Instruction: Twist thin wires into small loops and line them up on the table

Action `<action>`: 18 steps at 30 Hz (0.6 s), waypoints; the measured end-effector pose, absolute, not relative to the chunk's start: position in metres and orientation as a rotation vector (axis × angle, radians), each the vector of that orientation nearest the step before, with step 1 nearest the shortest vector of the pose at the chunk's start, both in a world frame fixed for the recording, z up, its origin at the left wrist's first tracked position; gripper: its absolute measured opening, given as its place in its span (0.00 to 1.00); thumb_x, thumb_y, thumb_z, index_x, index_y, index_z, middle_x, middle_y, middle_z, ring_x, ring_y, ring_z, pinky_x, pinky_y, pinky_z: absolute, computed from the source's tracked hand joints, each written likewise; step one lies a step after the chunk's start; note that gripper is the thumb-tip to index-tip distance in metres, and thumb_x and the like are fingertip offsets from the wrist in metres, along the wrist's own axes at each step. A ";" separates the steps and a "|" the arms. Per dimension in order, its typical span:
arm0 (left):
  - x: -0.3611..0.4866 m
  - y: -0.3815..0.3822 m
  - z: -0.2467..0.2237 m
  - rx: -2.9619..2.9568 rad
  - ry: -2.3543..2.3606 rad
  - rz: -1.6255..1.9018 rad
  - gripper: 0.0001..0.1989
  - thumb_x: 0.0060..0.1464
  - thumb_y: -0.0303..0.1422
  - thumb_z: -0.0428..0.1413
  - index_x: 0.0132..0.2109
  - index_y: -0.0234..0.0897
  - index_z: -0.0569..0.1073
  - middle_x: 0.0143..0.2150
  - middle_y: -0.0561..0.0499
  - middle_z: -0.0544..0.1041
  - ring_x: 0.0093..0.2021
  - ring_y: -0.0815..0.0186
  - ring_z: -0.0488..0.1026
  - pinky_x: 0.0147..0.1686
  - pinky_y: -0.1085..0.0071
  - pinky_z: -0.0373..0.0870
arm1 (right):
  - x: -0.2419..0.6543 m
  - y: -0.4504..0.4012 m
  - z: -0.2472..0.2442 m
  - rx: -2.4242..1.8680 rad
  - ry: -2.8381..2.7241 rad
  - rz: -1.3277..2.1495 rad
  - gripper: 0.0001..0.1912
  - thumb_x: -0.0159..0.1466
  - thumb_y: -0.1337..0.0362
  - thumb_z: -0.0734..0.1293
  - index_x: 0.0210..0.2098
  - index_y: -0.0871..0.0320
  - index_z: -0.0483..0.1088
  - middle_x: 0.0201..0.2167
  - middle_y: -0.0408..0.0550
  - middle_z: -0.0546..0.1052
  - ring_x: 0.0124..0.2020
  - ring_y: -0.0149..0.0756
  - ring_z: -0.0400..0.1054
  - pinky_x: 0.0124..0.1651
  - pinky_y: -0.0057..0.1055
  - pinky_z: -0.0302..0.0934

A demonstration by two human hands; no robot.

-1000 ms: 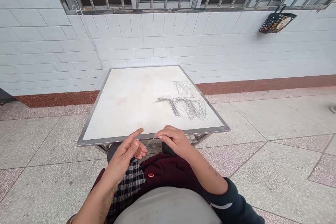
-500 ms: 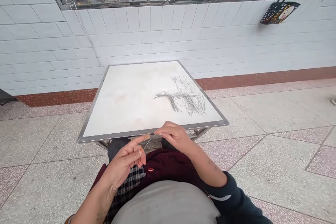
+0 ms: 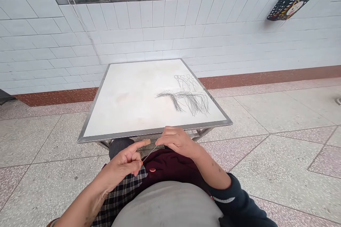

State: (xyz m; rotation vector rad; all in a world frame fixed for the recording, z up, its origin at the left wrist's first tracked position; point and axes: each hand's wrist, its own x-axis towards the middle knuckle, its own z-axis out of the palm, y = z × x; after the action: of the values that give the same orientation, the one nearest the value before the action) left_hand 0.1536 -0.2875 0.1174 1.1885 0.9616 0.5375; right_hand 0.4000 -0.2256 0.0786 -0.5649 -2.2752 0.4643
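Note:
Over my lap, in front of the table's near edge, a thin wire [image 3: 150,154] stretches slantwise between my hands. My left hand [image 3: 125,159] pinches its lower end between the thumb and curled fingers, with the index finger pointing out straight. A tan band of tape [image 3: 146,142] wraps that fingertip. The upper end sits in the closed fingertips of my right hand [image 3: 177,142], which is palm down. Many thin dark wires [image 3: 195,103] lie in a loose, bent bunch on the right of the white table. Behind them are some looped wires [image 3: 185,81].
The white tabletop [image 3: 128,110] has a grey metal rim and stands near a tiled wall [image 3: 149,48]. A patterned bag [image 3: 287,9] hangs from the window bars at the upper right. Speckled floor tiles [image 3: 253,159] surround the table.
My left hand has moved down and left, away from my right hand, and more of the wire shows between them. My right hand has dropped slightly. The view has tilted a little.

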 end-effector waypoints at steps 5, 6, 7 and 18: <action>0.149 -0.285 0.126 1.297 0.998 0.503 0.28 0.60 0.40 0.48 0.66 0.42 0.53 0.27 0.55 0.69 0.30 0.68 0.65 0.33 0.69 0.60 | 0.396 -0.225 0.080 -0.621 -2.204 0.510 0.13 0.67 0.71 0.59 0.41 0.55 0.74 0.32 0.47 0.77 0.33 0.33 0.66 0.36 0.29 0.62; 0.150 -0.284 0.127 1.312 1.010 0.496 0.28 0.61 0.42 0.47 0.66 0.42 0.53 0.28 0.53 0.70 0.31 0.67 0.66 0.33 0.69 0.61 | 0.396 -0.225 0.080 -0.627 -2.192 0.511 0.13 0.67 0.71 0.59 0.42 0.55 0.74 0.32 0.47 0.77 0.33 0.33 0.66 0.36 0.29 0.62; 0.151 -0.283 0.128 1.319 1.016 0.498 0.28 0.61 0.43 0.46 0.66 0.41 0.53 0.29 0.52 0.71 0.32 0.66 0.66 0.34 0.69 0.61 | 0.395 -0.225 0.081 -0.631 -2.185 0.507 0.13 0.67 0.71 0.59 0.42 0.55 0.74 0.32 0.46 0.77 0.33 0.33 0.66 0.36 0.29 0.62; 0.159 -0.278 0.114 1.381 0.978 0.517 0.27 0.59 0.38 0.50 0.64 0.42 0.58 0.24 0.57 0.65 0.27 0.69 0.64 0.30 0.71 0.58 | 0.395 -0.223 0.079 -0.598 -2.306 0.462 0.14 0.68 0.67 0.57 0.39 0.54 0.74 0.30 0.46 0.75 0.32 0.33 0.66 0.36 0.29 0.61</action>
State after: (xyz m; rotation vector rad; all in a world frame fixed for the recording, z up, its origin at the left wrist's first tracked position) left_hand 0.1587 -0.2783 0.1144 1.3812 0.9779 0.5166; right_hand 0.3950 -0.2228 0.0790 -0.5978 -2.3060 0.4623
